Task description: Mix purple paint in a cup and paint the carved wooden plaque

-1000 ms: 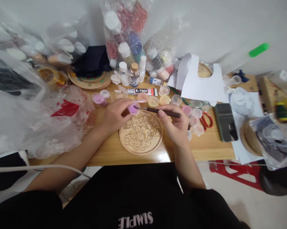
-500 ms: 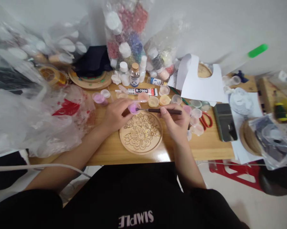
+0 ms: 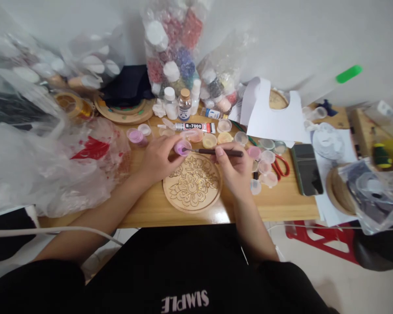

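My left hand (image 3: 158,158) pinches a small cup of purple powder (image 3: 182,148) just above the top edge of a round wooden disc (image 3: 193,183). The disc lies flat on the wooden table (image 3: 281,205) and bears a flower pattern outlined in gold. My right hand (image 3: 234,169) grips a thin dark-handled tool (image 3: 216,151) held level, its tip dipping into the purple cup. Both hands rest close together over the disc's upper rim.
Several small lidded cups of coloured powder (image 3: 264,163) lie around, with a B-7000 glue tube (image 3: 196,126), small bottles (image 3: 184,104), red scissors (image 3: 281,165) and a phone (image 3: 305,169) to the right. Plastic bags (image 3: 35,161) crowd the left; bags of jars (image 3: 175,48) stand behind.
My right hand and the tool have shifted slightly left, and the tool's tip has stayed in the purple cup. The left hand has kept hold of the cup.
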Available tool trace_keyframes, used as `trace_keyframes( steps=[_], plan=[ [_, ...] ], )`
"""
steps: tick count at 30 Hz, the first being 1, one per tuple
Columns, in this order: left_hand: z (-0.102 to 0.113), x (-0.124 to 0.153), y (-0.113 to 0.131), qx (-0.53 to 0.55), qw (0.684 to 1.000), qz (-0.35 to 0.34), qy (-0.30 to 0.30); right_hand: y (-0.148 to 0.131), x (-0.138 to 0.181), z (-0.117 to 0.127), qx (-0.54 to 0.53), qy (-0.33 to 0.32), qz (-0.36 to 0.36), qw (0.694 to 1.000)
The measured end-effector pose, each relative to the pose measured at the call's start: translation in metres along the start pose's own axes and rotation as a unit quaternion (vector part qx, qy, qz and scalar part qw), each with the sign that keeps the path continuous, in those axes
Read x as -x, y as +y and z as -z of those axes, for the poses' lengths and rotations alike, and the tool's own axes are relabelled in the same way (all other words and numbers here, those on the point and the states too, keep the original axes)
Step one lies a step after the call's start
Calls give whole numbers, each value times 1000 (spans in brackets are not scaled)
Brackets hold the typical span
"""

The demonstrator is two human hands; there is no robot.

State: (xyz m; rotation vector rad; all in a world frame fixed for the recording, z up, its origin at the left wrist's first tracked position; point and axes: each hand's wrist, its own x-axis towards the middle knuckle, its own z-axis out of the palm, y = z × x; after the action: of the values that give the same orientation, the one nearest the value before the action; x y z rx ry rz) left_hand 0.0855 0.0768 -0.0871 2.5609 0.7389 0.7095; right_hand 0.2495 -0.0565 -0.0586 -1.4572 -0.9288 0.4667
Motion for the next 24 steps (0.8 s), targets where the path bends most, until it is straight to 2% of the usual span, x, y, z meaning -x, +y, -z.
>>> trace_keyframes(
  steps=[14,20,24],
  plan=[
    [-5,-3,7,-45,998,33,-6,-5,-3,-8,86,-43,53,994],
    [-7,-3,9,-29,999,22,-6,-3,-2,-8,117,-50,78,989],
    [9,-8,6,-9,1000,-4,-13,-3,-3,-8,112,-52,66,990]
  ],
)
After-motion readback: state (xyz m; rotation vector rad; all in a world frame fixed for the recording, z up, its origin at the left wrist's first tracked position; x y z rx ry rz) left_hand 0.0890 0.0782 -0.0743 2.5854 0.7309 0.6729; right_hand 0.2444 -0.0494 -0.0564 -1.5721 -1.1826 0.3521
